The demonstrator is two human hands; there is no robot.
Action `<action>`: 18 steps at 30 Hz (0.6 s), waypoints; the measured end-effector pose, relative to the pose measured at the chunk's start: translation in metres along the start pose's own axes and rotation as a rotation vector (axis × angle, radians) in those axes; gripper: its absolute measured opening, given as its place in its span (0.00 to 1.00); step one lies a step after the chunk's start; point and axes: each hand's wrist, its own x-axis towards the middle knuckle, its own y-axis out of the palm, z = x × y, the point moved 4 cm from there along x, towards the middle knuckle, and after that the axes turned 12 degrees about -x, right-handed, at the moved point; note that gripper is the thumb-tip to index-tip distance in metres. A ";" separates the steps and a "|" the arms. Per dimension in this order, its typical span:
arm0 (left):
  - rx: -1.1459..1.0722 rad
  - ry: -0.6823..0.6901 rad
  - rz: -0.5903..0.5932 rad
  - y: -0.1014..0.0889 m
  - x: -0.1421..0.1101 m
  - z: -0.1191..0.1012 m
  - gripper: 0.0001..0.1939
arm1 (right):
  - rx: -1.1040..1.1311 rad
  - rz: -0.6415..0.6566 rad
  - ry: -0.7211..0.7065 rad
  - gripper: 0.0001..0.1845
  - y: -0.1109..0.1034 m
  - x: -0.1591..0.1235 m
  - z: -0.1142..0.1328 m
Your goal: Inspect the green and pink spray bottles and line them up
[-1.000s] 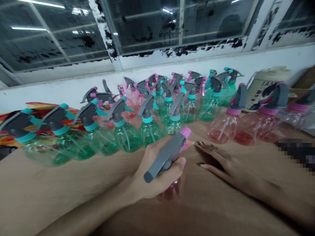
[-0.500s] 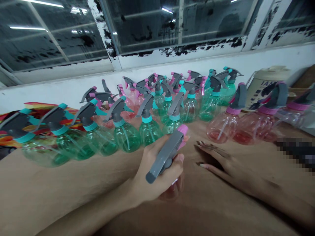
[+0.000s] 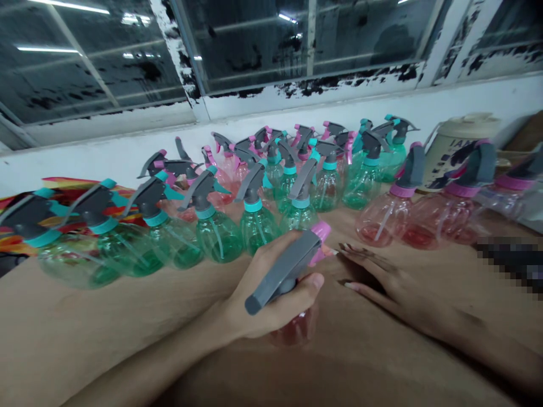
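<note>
My left hand (image 3: 265, 294) is wrapped around a spray bottle (image 3: 294, 328) with a clear pinkish body, a grey head and a pink nozzle. The bottle stands close in front of me, its nozzle pointing away and to the right. A fingertip shows by the pink trigger, while the bottle's neck is hidden by the hand. Palm down on the table, my right hand (image 3: 382, 277) lies to the right of the bottle with its fingers stretched out and nothing in them. Just beyond it stand several pink spray bottles (image 3: 384, 223).
Several green spray bottles (image 3: 218, 237) form a row across the brown table (image 3: 127, 339), with more pink and green ones behind. At the back right stands a beige jug (image 3: 456, 144). Colourful cloth or wrapping (image 3: 85, 189) lies at the left. A window (image 3: 254, 45) rises beyond.
The spray head in my left hand has turned a little, its nozzle shifting right and its back end shifting left. My right hand has stayed in place.
</note>
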 end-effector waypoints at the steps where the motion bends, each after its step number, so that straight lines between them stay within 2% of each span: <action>1: 0.005 0.000 -0.001 0.000 0.000 0.000 0.08 | 0.001 -0.003 -0.001 0.33 0.000 0.000 0.000; 7: 0.021 0.048 -0.007 0.001 0.000 -0.003 0.05 | 0.005 -0.018 0.007 0.32 -0.003 0.001 0.003; 11: 0.042 0.018 -0.068 -0.001 -0.001 0.000 0.06 | 0.007 -0.004 0.008 0.33 -0.002 0.001 0.002; 18: 0.020 0.024 -0.167 0.004 -0.007 0.003 0.14 | 0.021 0.001 0.006 0.33 -0.001 0.001 0.002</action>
